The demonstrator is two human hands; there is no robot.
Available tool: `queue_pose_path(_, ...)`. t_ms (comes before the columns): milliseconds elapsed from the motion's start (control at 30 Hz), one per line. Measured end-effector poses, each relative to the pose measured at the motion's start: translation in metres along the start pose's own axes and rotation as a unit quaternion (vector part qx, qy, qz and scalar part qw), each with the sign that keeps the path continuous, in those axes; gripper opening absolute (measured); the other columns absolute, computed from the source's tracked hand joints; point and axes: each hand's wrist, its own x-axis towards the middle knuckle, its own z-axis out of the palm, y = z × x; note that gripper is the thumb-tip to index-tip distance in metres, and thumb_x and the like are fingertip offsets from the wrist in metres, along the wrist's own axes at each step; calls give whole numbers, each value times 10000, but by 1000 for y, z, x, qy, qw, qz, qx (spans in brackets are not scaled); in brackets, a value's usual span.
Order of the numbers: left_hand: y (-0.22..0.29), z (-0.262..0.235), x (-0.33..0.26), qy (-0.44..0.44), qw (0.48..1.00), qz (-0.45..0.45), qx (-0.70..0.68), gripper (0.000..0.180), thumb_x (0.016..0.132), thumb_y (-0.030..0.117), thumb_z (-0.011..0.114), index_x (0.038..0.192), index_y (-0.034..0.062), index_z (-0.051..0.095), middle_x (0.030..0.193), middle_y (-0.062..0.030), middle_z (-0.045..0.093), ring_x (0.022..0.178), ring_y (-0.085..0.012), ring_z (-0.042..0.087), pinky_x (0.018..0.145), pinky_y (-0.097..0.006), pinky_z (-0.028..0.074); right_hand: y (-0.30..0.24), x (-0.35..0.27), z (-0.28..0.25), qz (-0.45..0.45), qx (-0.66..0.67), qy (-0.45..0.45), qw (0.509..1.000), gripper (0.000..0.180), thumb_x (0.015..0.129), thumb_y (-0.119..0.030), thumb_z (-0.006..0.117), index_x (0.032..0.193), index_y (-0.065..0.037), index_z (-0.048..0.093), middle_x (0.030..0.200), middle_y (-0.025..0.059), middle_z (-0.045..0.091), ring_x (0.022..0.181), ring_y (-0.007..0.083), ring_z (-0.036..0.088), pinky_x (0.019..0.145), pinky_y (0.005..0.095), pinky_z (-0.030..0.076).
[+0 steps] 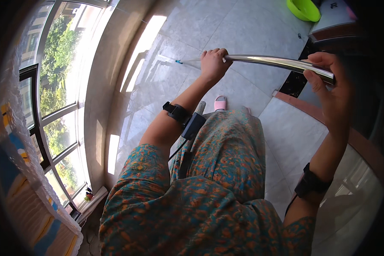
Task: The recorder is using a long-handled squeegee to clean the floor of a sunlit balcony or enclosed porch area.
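A long shiny metal pole (pixel 277 62) runs from upper right down toward the floor at the centre. My left hand (pixel 214 63) is wrapped round its lower part. My right hand (pixel 330 87) grips its upper end at the right. A small blue piece (pixel 178 62) shows on the pale tile floor (pixel 239 25) just beyond my left hand; the pole's far end is hard to make out there. Each forearm wears a black band, and the left one (pixel 176 112) has a small black box and cable. A pink slipper (pixel 219 103) pokes out below my patterned dress.
A tall window (pixel 55 98) with dark frames fills the left side, with trees outside. A striped cloth (pixel 25 200) hangs at the lower left. A lime-green basin (pixel 304 9) sits at the top right beside a low cabinet (pixel 335 19). Dark and reddish floor borders cross at the right.
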Motion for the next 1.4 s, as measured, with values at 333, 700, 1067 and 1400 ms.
queue_pose_path(333, -96, -19, -169, -167, 959, -228, 13, 310, 815, 388, 665, 808, 83, 609, 729, -115, 636, 730, -324, 631, 709, -454, 478, 32, 34, 126, 35, 33, -287, 957, 177, 837, -173, 676, 924, -39, 600, 764, 127, 674, 697, 254, 673, 626, 341, 509)
queue_pose_path(700, -48, 25, -78, -56, 956, -288, -35, 216, 841, 299, 649, 846, 92, 589, 752, -166, 623, 757, -373, 612, 641, -469, 459, 40, 104, 60, -30, 14, -277, 960, 134, 824, -125, 662, 914, -30, 634, 693, 114, 655, 602, 199, 638, 560, 309, 476)
queue_pose_path(1067, 51, 25, 123, 105, 980, -145, -93, 114, 804, 203, 636, 841, 103, 595, 838, -118, 641, 834, -339, 616, 693, -442, 481, 17, 135, -73, -74, -35, -149, 985, 149, 868, -118, 667, 981, -22, 652, 706, 19, 608, 603, 57, 521, 540, 210, 392)
queue_pose_path(1400, 8, 10, 81, 58, 985, -158, 27, 127, 790, 199, 638, 802, 97, 565, 784, -105, 633, 765, -318, 633, 652, -449, 484, 60, 161, -34, 3, 64, -228, 972, 147, 878, -78, 610, 978, 14, 667, 757, 14, 620, 646, 52, 525, 598, 191, 413)
